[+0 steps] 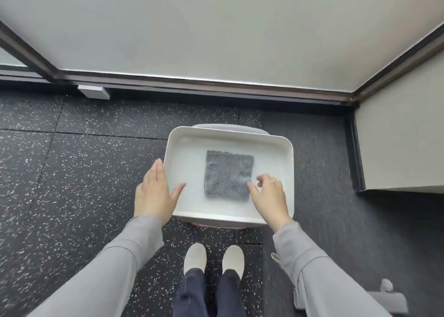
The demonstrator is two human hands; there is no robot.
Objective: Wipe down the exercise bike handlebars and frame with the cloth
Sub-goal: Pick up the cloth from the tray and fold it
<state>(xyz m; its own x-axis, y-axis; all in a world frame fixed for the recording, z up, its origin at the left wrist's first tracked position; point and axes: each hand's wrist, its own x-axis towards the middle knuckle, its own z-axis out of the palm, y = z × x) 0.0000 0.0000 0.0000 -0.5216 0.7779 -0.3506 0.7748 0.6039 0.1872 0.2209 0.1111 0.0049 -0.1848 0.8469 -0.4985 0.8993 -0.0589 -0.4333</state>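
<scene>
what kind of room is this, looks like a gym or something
Probably a gym or home workout room. The floor is black rubber tile with white flecks, typical gym matting, and a grey equipment base shows at lower right. A white tray holds a folded grey cloth.

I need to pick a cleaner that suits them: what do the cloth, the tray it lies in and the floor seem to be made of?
Cloth: grey, fuzzy pile with a scalloped top edge, probably microfibre or terry.
Tray: white, smooth, with rounded corners and a rolled rim, likely moulded plastic, though enamelled metal can't be ruled out.
Floor: black with white flecks, laid in tiles with seams, looks like rubber gym matting.
</scene>
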